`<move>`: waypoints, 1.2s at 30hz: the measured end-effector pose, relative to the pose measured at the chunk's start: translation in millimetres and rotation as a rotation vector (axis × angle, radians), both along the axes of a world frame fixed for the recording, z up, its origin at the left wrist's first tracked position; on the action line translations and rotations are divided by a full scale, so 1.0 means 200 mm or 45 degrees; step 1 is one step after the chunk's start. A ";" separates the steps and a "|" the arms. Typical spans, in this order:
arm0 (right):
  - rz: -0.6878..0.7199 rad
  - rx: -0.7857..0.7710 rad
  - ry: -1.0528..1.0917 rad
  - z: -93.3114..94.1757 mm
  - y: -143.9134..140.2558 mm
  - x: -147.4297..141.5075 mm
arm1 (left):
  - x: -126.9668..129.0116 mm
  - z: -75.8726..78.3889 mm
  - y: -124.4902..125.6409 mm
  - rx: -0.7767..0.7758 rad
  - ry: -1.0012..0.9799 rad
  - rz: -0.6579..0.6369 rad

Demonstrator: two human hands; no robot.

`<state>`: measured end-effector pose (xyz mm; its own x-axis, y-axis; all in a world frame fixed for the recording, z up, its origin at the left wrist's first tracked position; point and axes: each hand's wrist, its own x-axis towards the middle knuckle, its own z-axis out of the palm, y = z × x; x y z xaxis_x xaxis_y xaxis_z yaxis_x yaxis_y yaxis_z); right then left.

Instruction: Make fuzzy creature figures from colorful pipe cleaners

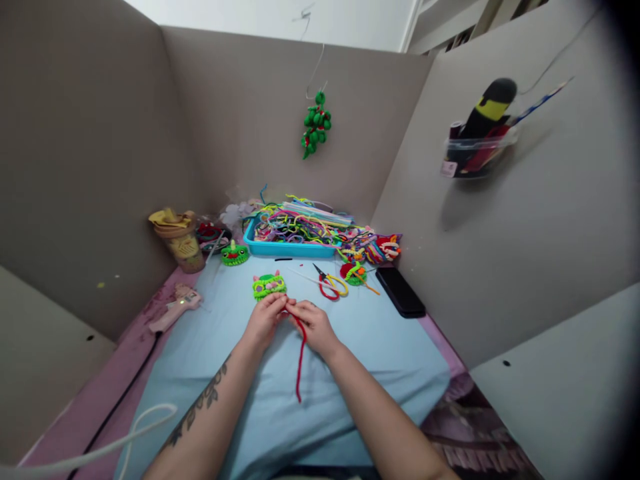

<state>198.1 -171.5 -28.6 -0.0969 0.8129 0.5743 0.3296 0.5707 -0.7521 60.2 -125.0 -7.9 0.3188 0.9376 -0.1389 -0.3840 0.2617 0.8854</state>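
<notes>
Both my hands meet mid-cloth: left hand and right hand pinch the far end of the red pipe cleaner. Its long axis trails near, toward me. Green craft piece sits just beyond my fingertips.

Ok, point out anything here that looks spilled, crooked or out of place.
The blue tray overflows: pipe cleaners spill over its right rim onto the cloth. Otherwise nothing stands out; both hands, left hand and right hand, pinch a red pipe cleaner.
</notes>
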 end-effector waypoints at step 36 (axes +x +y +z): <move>0.063 -0.342 0.316 0.16 0.42 0.28 | 0.16 0.11 0.24 0.387 0.768 -0.172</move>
